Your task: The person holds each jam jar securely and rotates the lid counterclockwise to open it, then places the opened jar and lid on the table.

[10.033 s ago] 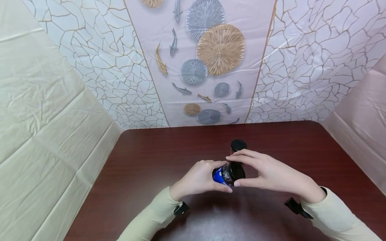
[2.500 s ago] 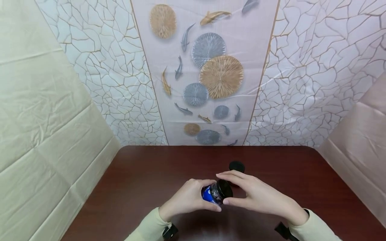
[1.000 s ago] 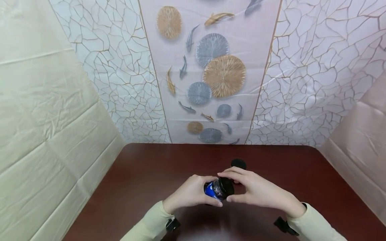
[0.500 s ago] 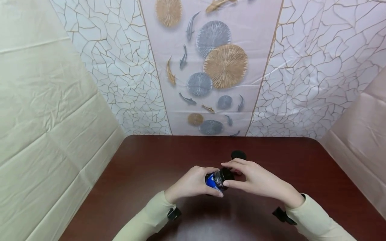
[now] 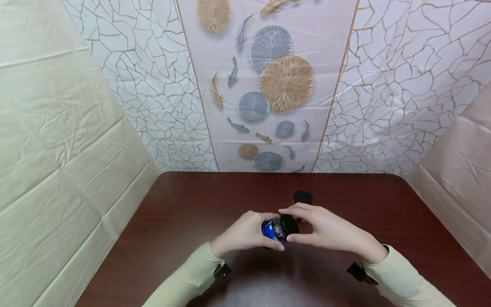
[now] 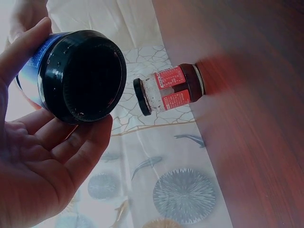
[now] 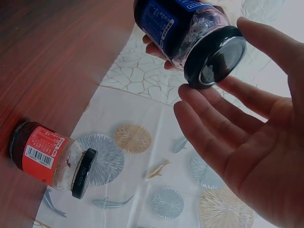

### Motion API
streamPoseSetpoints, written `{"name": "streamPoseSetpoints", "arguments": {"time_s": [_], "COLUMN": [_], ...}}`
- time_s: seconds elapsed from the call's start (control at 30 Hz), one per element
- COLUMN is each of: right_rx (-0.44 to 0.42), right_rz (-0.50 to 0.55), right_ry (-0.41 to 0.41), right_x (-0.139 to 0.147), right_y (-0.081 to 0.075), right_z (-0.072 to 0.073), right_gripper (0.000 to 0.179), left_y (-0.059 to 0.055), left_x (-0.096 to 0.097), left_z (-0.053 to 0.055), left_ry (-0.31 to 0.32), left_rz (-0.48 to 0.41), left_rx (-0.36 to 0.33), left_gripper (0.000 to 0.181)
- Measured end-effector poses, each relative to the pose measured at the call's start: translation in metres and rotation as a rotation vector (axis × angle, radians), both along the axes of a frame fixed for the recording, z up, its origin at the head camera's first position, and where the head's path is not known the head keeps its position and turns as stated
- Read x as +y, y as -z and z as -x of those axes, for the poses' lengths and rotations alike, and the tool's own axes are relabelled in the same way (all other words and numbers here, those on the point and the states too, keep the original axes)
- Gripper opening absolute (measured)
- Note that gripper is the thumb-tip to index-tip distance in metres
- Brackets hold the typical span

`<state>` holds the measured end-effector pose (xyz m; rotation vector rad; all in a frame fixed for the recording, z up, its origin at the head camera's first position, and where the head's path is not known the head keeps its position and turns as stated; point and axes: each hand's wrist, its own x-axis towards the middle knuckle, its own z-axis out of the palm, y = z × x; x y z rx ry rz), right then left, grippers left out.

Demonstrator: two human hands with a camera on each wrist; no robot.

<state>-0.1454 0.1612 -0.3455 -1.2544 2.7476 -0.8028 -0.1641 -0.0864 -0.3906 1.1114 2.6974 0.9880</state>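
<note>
In the head view my left hand (image 5: 245,233) grips a glass jar with a blue label (image 5: 270,231), held tilted above the table, its lid end toward the right. The left wrist view shows the dark base of this jar (image 6: 92,78). My right hand (image 5: 331,228) pinches the black lid (image 5: 289,224) at its rim. In the right wrist view, the thumb is at one side of the lid (image 7: 221,59) and the fingertips (image 7: 187,92) at the other. The lid sits on the jar, whose neck looks clear.
Behind the hands a second jar with a black lid (image 5: 303,196) stands on the dark red table (image 5: 184,213). It has a red label (image 7: 40,152) in the right wrist view. Patterned cloth (image 5: 268,106) hangs behind the table, with pale cloth (image 5: 57,170) at the sides.
The right thumb and fingers have shifted slightly around the lid's rim over the last second. The left hand keeps its grip on the jar. The head view has tilted a little.
</note>
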Motion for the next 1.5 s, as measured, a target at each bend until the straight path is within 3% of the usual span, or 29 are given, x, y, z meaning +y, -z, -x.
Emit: {"name": "streamPoseSetpoints", "arguments": {"time_s": [0.57,1.03,1.5], "right_rx": [0.008,-0.002,0.001], "right_rz": [-0.024,-0.014,-0.013], "right_ry": [0.046,0.027,0.005], "right_x": [-0.0009,-0.0008,0.0023], "right_y": [0.0043,0.0002,-0.0052], "right_z": [-0.0015,-0.0042,-0.006], "right_gripper": [0.071,0.057,0.058], "left_y": [-0.002,0.0016,0.002], "left_x": [-0.0009,0.0014,0.0004], "left_z": [-0.0038,-0.0028,-0.0021], "left_ry": [0.005,0.011,0.005], "left_rz": [0.0,0.012,-0.004], "left_rx": [-0.021,-0.007,-0.071], "left_gripper": [0.069,0.068,0.072]}}
